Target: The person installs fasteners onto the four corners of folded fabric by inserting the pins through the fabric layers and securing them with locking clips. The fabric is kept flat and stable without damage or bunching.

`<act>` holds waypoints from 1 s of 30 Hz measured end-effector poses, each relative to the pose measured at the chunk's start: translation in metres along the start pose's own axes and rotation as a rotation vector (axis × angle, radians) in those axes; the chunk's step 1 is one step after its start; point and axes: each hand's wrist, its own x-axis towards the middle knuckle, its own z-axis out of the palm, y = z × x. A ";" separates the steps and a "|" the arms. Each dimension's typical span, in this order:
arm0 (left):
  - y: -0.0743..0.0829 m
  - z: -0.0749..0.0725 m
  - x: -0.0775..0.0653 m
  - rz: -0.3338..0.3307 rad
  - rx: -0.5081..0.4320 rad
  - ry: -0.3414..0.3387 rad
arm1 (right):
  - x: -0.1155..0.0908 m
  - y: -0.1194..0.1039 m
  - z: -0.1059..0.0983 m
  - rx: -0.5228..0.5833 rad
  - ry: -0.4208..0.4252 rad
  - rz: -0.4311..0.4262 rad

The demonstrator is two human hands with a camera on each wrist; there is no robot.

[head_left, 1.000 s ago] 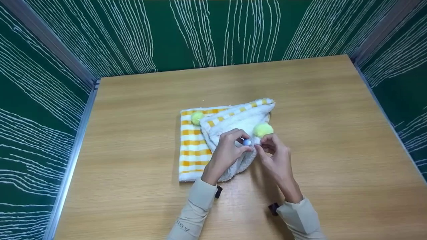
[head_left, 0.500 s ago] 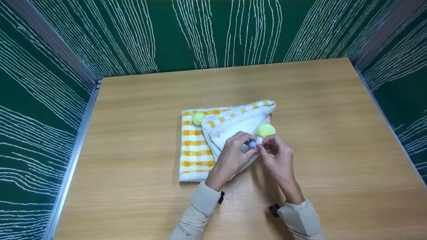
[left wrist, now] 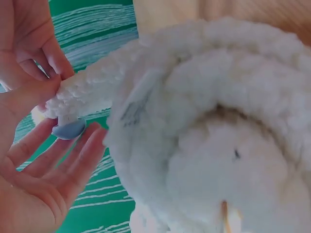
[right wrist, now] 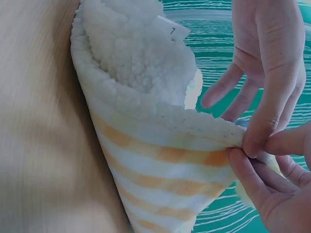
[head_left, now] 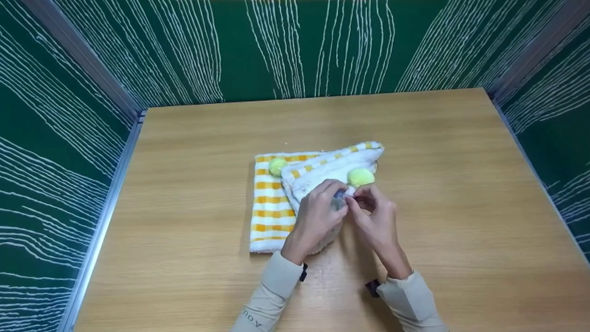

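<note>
A fleece-lined cloth (head_left: 272, 200) with yellow-and-white checks lies on the table, its right part folded over to show white fleece. My left hand (head_left: 315, 216) is curled at the fleece edge, the thumb on the cloth and the other fingers around a blue domed button-like piece (left wrist: 69, 130) on a white stem. With thumb and fingertips, my right hand (head_left: 379, 221) pinches the cloth's edge right beside it. In the right wrist view, the hands meet at the raised checked corner (right wrist: 221, 156). One pale green pompom (head_left: 361, 177) sits just beyond the right fingertips.
Another green pompom (head_left: 277, 166) rests on the checked part at left. A white tag (right wrist: 172, 28) sticks out of the fleece. Green panels (head_left: 304, 50) with white lines rise behind the wooden table (head_left: 193, 193) and at both sides.
Both hands shift slightly, first to the right, then back left, staying together at the cloth's edge. The blue piece is now more covered by the left fingers. The pompom near them moves along.
</note>
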 end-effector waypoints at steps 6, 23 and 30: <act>-0.012 -0.006 0.001 -0.034 -0.037 0.019 | 0.005 0.019 0.012 -0.001 -0.049 -0.027; -0.055 -0.023 -0.005 -0.198 0.025 0.031 | 0.023 0.043 0.055 -0.099 -0.254 -0.103; -0.072 -0.030 -0.010 -0.385 -0.001 0.125 | 0.025 0.050 0.070 -0.201 -0.330 0.001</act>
